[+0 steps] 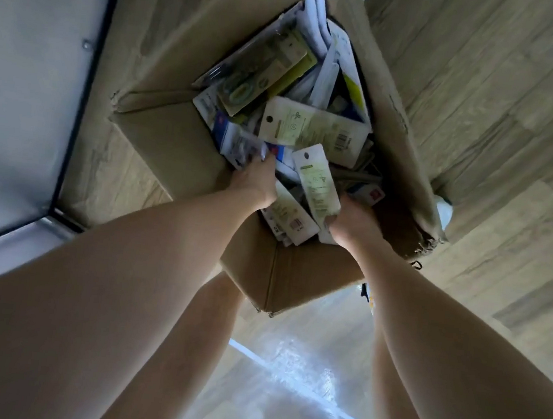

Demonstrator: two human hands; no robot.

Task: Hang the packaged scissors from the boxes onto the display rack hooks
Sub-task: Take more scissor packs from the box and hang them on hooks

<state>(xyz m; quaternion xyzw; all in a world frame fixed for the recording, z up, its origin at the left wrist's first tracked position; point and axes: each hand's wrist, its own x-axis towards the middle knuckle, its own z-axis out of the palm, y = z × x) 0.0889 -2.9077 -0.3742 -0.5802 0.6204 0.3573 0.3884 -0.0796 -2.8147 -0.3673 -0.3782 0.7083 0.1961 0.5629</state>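
An open cardboard box (172, 142) stands on the floor below me, filled with several packaged scissors lying in a jumble. My left hand (254, 176) reaches into the box and its fingers curl on a blue and white pack (241, 145) near the box's left wall. My right hand (353, 221) grips the lower end of a long white and pale yellow card pack (320, 180), which stands tilted up out of the pile. A wider pale yellow pack (312, 129) lies flat above both hands. No display rack is in view.
Wood-look floor (488, 95) surrounds the box. A grey panel with a dark frame (24, 77) runs along the left. The box's right flap (397, 137) hangs open outward. A leg (183, 353) shows below the box.
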